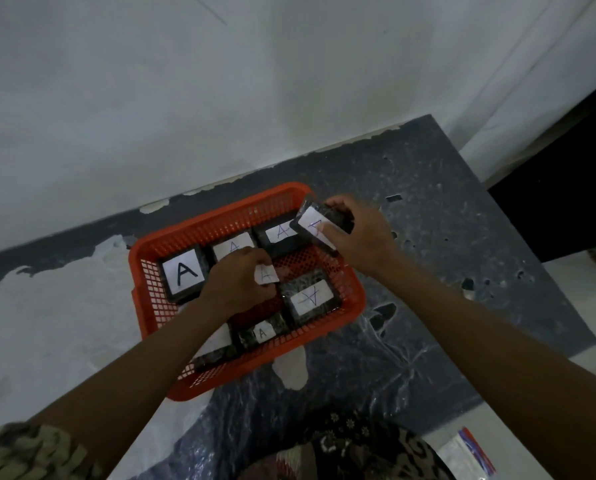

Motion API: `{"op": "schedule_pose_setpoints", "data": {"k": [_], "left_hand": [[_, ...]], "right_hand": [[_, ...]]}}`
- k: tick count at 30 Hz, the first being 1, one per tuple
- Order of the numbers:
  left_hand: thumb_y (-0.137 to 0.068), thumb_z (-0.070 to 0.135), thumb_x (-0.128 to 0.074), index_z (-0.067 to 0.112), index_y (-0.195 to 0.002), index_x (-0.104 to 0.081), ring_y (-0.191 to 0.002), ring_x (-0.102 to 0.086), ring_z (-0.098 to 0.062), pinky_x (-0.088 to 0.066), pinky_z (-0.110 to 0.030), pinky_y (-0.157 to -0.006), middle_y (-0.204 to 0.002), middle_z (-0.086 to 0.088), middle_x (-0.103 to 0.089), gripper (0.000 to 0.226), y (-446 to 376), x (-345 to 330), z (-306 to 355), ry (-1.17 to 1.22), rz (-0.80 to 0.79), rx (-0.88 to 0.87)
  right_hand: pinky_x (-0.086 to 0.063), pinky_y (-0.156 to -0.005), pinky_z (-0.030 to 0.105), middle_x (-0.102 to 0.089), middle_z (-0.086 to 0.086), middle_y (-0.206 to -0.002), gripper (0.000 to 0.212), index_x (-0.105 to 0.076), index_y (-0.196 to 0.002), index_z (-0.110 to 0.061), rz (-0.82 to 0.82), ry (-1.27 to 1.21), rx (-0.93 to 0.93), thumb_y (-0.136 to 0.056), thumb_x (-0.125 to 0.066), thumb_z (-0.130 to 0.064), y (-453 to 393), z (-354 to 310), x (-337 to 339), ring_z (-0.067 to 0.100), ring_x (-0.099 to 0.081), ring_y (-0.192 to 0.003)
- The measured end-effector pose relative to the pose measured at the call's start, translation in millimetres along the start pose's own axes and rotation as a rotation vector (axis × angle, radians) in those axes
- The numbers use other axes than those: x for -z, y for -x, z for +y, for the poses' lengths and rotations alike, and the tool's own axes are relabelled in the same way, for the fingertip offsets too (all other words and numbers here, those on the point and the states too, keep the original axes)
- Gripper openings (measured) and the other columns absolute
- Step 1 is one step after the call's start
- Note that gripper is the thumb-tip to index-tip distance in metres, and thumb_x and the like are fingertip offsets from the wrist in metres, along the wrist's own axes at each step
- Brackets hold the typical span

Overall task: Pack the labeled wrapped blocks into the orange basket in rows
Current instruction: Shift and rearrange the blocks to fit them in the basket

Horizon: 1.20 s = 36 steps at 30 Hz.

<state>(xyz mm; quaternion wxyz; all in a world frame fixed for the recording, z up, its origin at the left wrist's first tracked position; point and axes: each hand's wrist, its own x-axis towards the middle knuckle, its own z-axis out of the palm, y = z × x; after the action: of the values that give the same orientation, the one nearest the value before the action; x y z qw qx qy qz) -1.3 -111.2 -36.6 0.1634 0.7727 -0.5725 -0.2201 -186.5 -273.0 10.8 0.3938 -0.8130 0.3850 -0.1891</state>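
The orange basket (151,251) sits on a dark table and holds several black wrapped blocks with white "A" labels. A block with a bold A (184,274) lies at the far left, two more (232,247) (282,233) continue that back row. Another block (312,296) lies at the right, and a small-labelled one (262,332) near the front. My left hand (237,282) is inside the basket, closed on a block whose label (266,273) peeks out. My right hand (359,233) holds a tilted block (312,225) above the basket's far right corner.
The worn dark table (445,237) stands against a white wall (185,98). A block partly hidden under my left forearm (217,344) lies at the basket's front. A clear plastic bag with red and blue print (469,452) lies at the bottom right.
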Motion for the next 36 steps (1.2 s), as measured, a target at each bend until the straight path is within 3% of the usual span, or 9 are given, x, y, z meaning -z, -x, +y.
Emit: {"op": "schedule_pose_setpoints", "data": {"k": [5, 11, 17, 26, 31, 36], "left_hand": [[-0.065, 0.041, -0.076, 0.026, -0.105, -0.064, -0.094, -0.055, -0.013, -0.049, -0.029, -0.076, -0.105, 0.005, -0.06, 0.045, -14.4, 21.4, -13.7, -0.013, -0.124, -0.033], [-0.072, 0.03, -0.079, 0.015, -0.107, -0.065, -0.097, -0.062, -0.018, -0.052, -0.029, -0.08, -0.112, -0.005, -0.066, 0.041, -17.0, -5.7, 8.2, 0.113, 0.07, -0.132], [-0.079, 0.027, -0.077, 0.013, -0.112, -0.068, -0.119, -0.054, -0.022, -0.044, -0.04, -0.101, -0.13, -0.007, -0.061, 0.037, -21.2, -46.4, 21.9, 0.128, 0.117, -0.077], [-0.086, 0.019, -0.071, 0.02, -0.114, -0.072, -0.105, -0.057, -0.022, -0.05, -0.037, -0.09, -0.117, -0.008, -0.06, 0.028, -8.1, -33.5, -9.2, 0.123, 0.054, -0.15], [-0.087, 0.02, -0.07, 0.019, -0.112, -0.072, -0.11, -0.052, -0.018, -0.04, -0.02, -0.086, -0.121, -0.004, -0.059, 0.026, -14.8, -50.9, 9.7, 0.119, 0.108, -0.033], [-0.087, 0.018, -0.07, 0.018, -0.114, -0.072, -0.107, -0.054, -0.026, -0.051, -0.038, -0.085, -0.12, -0.007, -0.059, 0.027, -13.1, -56.7, 14.6, 0.037, 0.146, -0.066]], "right_hand": [[-0.058, -0.08, 0.038, -0.066, -0.011, -0.101, 0.032, -0.058, -0.116, -0.026, 0.006, -0.033, -0.015, -0.086, -0.067, -0.033, 0.3, 1.5, 3.8, 0.009, -0.065, -0.09], [-0.058, -0.081, 0.04, -0.067, -0.007, -0.102, 0.031, -0.059, -0.116, -0.024, 0.015, -0.059, -0.02, -0.087, -0.068, -0.03, -3.4, -1.4, 0.1, 0.01, -0.065, -0.092], [-0.058, -0.079, 0.033, -0.067, -0.008, -0.101, 0.029, -0.06, -0.114, -0.023, 0.041, -0.083, -0.016, -0.086, -0.069, -0.026, -4.4, -0.3, -0.6, 0.006, -0.065, -0.09], [-0.059, -0.075, 0.026, -0.067, -0.015, -0.095, 0.027, -0.057, -0.11, -0.035, 0.014, -0.069, -0.006, -0.085, -0.065, -0.035, -5.4, 4.6, -7.3, 0.0, -0.065, -0.086], [-0.056, -0.074, 0.02, -0.068, -0.017, -0.094, 0.027, -0.057, -0.109, -0.038, 0.026, -0.072, -0.006, -0.084, -0.066, -0.035, -4.8, 3.5, -11.4, -0.003, -0.065, -0.086], [-0.054, -0.072, 0.015, -0.065, -0.021, -0.092, 0.028, -0.057, -0.109, -0.038, 0.03, -0.076, -0.002, -0.084, -0.067, -0.035, -4.3, 0.6, -11.1, -0.007, -0.064, -0.086]]}}
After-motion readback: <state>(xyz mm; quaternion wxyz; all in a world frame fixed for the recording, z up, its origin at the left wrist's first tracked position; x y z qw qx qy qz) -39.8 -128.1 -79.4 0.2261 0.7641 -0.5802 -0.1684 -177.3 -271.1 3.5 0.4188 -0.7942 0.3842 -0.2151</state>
